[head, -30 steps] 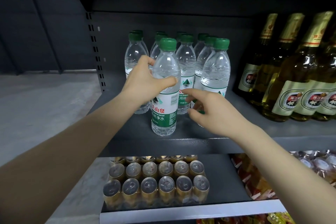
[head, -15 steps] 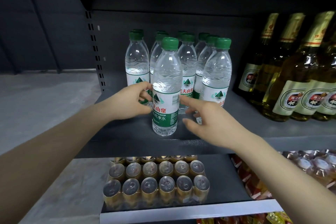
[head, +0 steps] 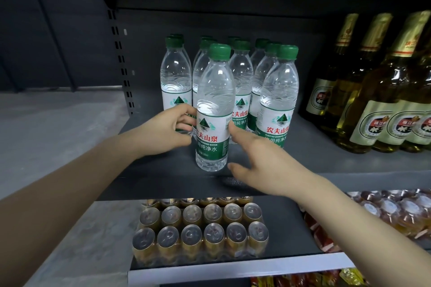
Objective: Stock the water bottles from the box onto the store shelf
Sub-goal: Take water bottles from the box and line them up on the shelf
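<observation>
A clear water bottle (head: 213,109) with a green cap and a green and white label stands upright near the front of the dark shelf (head: 163,182). Behind it stand several more of the same water bottles (head: 176,81) in rows. My left hand (head: 163,133) rests against the front bottle's left side at label height, fingers loosely curled, not wrapped around it. To the bottle's right is my right hand (head: 261,161), fingers spread, its index fingertip at the label's right edge. The box is out of view.
Tall yellow beer bottles (head: 377,109) fill the right of the same shelf. One shelf down sits a shrink-wrapped pack of gold cans (head: 200,233), with wrapped snack packs (head: 396,212) to its right. A slotted upright (head: 123,65) bounds the shelf's left end.
My left hand has let go of the front bottle's upper body and slid down to its label. The right hand stayed beside the bottle, which stands in the same spot.
</observation>
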`<control>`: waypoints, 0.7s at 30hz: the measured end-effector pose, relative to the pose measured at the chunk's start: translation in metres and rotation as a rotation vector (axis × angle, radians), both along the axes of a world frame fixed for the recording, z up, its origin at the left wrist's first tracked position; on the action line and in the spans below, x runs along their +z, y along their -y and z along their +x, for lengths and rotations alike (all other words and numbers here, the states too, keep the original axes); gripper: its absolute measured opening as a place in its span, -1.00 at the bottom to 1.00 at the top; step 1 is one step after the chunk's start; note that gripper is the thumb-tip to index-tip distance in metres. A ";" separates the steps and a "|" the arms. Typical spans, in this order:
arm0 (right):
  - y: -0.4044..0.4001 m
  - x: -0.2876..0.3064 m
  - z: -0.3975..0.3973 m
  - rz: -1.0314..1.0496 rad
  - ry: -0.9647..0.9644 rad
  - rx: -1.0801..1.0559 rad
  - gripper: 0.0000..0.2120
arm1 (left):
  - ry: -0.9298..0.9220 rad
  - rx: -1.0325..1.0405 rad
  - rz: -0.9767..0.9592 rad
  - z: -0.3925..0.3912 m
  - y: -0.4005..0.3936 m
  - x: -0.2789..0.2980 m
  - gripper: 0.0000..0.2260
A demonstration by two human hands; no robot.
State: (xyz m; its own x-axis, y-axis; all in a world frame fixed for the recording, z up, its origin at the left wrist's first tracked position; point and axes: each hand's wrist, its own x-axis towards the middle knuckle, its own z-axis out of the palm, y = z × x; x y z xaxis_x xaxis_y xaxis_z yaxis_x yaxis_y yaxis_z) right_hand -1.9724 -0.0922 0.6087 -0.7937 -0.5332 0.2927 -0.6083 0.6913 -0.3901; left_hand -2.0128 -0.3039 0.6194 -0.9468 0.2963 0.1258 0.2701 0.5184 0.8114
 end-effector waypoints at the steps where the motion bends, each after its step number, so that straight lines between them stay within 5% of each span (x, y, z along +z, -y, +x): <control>1: 0.000 -0.001 -0.002 -0.011 0.004 -0.001 -0.33 | -0.002 -0.002 0.009 0.002 0.001 0.000 -0.56; 21: -0.002 0.004 -0.031 -0.155 0.099 -0.013 -0.48 | -0.034 0.007 -0.109 0.022 -0.003 -0.010 -0.42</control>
